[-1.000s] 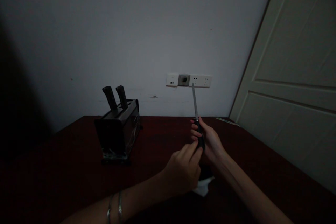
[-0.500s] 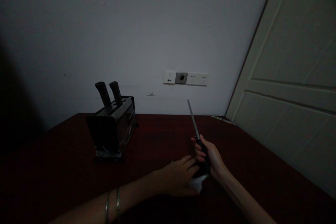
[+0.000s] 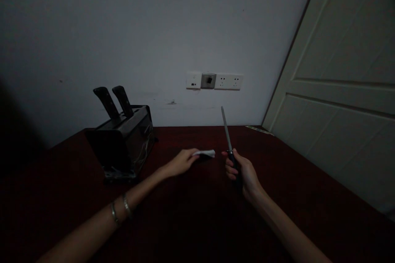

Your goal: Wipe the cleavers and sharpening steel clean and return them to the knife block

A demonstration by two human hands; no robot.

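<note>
My right hand (image 3: 242, 172) is closed around the dark handle of a sharpening steel (image 3: 226, 132), whose thin grey rod points up and slightly left. My left hand (image 3: 180, 162) reaches forward over the dark red table (image 3: 308, 197) and pinches a small white cloth or tissue (image 3: 205, 153) at its fingertips, just left of the steel. Two bracelets circle my left wrist.
A black knife block (image 3: 123, 144) with two black-handled knives (image 3: 114, 102) stands at the left of the table near the wall. A row of wall sockets (image 3: 214, 81) sits above the table's far edge. A pale door (image 3: 345, 90) closes the right side.
My left hand lifted the white cloth from under my right hand and carried it forward and left. The right hand kept the steel upright and moved a little farther from me.
</note>
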